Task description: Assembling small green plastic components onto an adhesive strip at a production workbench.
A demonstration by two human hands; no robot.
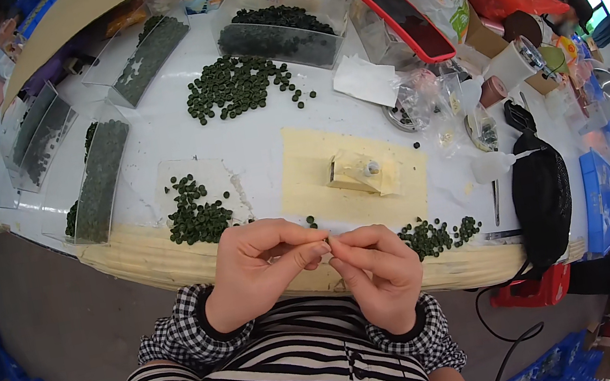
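My left hand (253, 266) and my right hand (381, 270) meet over the table's front edge. Both pinch with thumb and forefinger, and the fingertips touch or nearly touch. Something tiny and dark seems to sit between them, mostly hidden by the fingers. Just beyond my left hand lies a pile of small dark green round pieces (197, 211). Another group of green pieces (432, 236) is right of my right hand. Ahead, a small tape-wrapped block (360, 174) with a greyish knob on top rests on a pale yellow sheet (299, 155).
Clear bins of green pieces (103, 182) stand at the left, with another clear bin (282, 42) at the back beside a loose heap (236, 85). A red-cased phone (406, 23), white tissue (366, 79), squeeze bottle (491, 165), tweezers (497, 201) and black mesh bag (541, 193) occupy the right.
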